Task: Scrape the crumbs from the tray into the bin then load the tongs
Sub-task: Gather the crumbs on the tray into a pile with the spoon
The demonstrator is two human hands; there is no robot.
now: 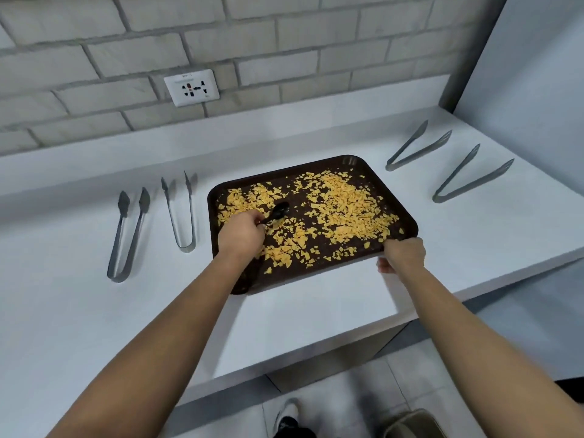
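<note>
**Crumb-covered tray on a white counter**

On the white counter point(94, 311), below a grey brick wall point(94, 42) with a socket point(191, 91), two tongs point(128, 235) lie left. The left hand point(241, 233) grips a black spoon point(279, 211) over the brown tray point(407, 222) of yellow crumbs point(344, 203); the right hand point(403, 256) clasps the tray's near rim. Two more tongs point(418, 147) lie right. A bin point(414, 423) stands on the tiled floor point(347, 406).

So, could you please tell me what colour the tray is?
Dark brown; the tray shows clearly in the head view.
</note>
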